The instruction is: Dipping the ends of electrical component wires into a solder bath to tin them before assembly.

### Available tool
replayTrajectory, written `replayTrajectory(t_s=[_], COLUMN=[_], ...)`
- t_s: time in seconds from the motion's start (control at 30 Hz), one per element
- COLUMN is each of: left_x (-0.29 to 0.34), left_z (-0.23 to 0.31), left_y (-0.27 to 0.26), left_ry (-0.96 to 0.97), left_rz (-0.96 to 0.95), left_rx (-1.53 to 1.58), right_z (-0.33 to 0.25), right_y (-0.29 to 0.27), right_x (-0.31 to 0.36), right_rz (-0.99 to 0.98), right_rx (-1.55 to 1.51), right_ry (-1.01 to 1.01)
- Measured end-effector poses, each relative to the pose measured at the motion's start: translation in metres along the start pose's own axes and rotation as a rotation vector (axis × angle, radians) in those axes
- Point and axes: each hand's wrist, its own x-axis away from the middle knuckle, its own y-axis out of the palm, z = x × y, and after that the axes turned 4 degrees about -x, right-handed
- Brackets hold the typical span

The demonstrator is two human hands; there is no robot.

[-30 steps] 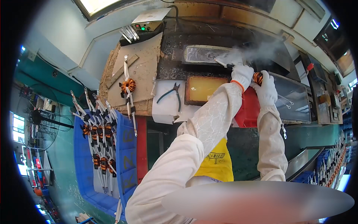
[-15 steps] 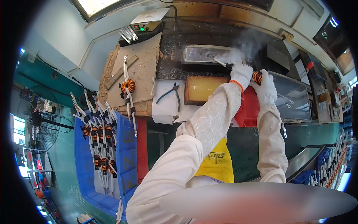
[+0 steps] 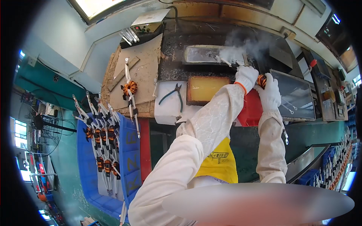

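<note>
My left hand [image 3: 247, 77], in a white glove, is closed around the white-sleeved leads [image 3: 225, 61] of a wire-wound ring coil. Their ends reach left over the right part of a long rectangular solder pot [image 3: 196, 55] with a silvery surface, and smoke hides part of them. My right hand [image 3: 270, 94], also gloved, grips the coil's copper-orange ring [image 3: 261, 80] just right of the left hand. More leads with ring terminals hang below my right wrist. Near the left hand stands a rusty rectangular tray [image 3: 208, 89] of amber material.
A red bin [image 3: 249, 111] lies under my hands, beside a grey tray [image 3: 298, 98]. Green-handled cutting pliers [image 3: 174, 96] rest on white paper. Another coil [image 3: 130, 87] lies on cardboard at left. Several coils fill a blue crate [image 3: 130, 165]. A control box [image 3: 149, 25] stands behind.
Both hands have shifted slightly, and the lead ends have moved a little right over the pot. The smoke has spread. The green light on the control box is no longer lit.
</note>
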Motion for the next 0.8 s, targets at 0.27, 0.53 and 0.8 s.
replayTrajectory(t_s=[0.27,0.53,0.8], left_x=[0.016,0.032,0.03], left_z=[0.011,0.019,0.047], left_y=[-0.005,-0.018,-0.051], left_ry=[0.1,0.258,0.498], left_rz=[0.009,0.313,0.68], left_rx=[0.008,-0.096,-0.235], right_z=[0.003,0.014,0.047], right_y=[-0.008,-0.015,0.019], right_x=[0.023,0.045,0.079], right_rz=[0.053,0.113,0.485], right_rx=[0.006,-0.127,-0.776], right_ry=[0.043,0.112,0.081])
